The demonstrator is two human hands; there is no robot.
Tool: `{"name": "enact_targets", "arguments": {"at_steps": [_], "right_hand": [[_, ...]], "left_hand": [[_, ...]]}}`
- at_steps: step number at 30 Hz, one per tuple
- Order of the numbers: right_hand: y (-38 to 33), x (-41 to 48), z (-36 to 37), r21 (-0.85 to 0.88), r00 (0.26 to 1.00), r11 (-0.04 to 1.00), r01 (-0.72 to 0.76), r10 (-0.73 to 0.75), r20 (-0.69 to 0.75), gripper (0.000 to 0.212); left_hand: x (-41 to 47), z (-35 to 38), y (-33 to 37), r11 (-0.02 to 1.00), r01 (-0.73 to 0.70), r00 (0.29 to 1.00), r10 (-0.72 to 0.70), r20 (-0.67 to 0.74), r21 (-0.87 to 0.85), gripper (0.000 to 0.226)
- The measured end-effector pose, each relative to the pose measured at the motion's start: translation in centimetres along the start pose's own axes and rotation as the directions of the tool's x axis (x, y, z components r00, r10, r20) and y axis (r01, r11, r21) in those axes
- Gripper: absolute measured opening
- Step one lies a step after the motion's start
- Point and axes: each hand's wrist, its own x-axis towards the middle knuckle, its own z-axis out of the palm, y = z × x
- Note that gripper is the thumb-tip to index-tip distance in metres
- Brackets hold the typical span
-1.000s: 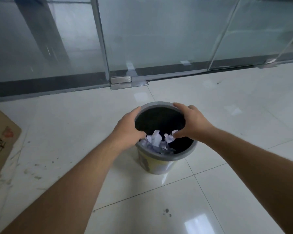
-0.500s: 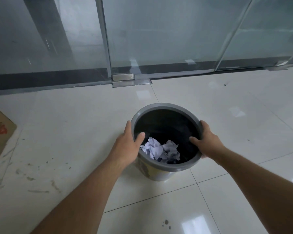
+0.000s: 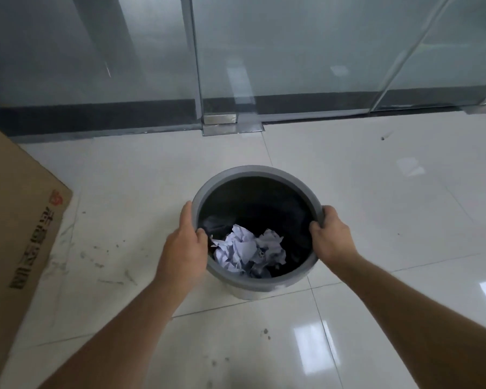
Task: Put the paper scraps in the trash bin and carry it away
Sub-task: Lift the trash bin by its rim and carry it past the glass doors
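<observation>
A round grey trash bin with a black liner is in the middle of the view, over the white tiled floor. Crumpled white paper scraps lie inside it, toward the near side. My left hand grips the bin's left rim, thumb inside and fingers outside. My right hand grips the right rim the same way. Whether the bin's base touches the floor is hidden from this angle.
A flattened brown cardboard sheet with printed characters lies at the left. Glass doors with a metal floor hinge run across the back. The floor tiles are glossy with scuff marks near the cardboard.
My hands moved from over the bin's opening, where they let the scraps go, out to its rim. Both now grip the rim, and the bin looks larger and closer in view.
</observation>
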Motion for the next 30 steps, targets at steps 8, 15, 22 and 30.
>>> {"name": "enact_targets", "arguments": {"at_steps": [8, 15, 22, 30], "right_hand": [[-24.6, -7.8, -21.8, 0.113, 0.994, 0.987, 0.11, -0.111, -0.004, 0.031], [-46.6, -13.6, -41.9, 0.148, 0.95, 0.939, 0.311, -0.305, -0.063, 0.029], [-58.7, -19.8, -53.6, 0.199, 0.909, 0.887, 0.418, -0.409, -0.085, 0.022], [-62.1, -23.9, -56.2, 0.258, 0.887, 0.849, 0.461, -0.448, -0.11, 0.017]], "left_hand": [[-6.6, -27.2, 20.5, 0.997, -0.075, 0.987, 0.07, -0.147, -0.024, 0.052], [-12.3, -49.2, 38.1, 0.987, -0.129, 0.949, 0.095, -0.302, -0.095, 0.057], [-18.2, -62.4, 47.5, 0.962, -0.239, 0.908, 0.174, -0.381, -0.13, 0.054], [-21.6, -67.0, 48.4, 0.945, -0.293, 0.893, 0.215, -0.396, -0.146, 0.047]]}}
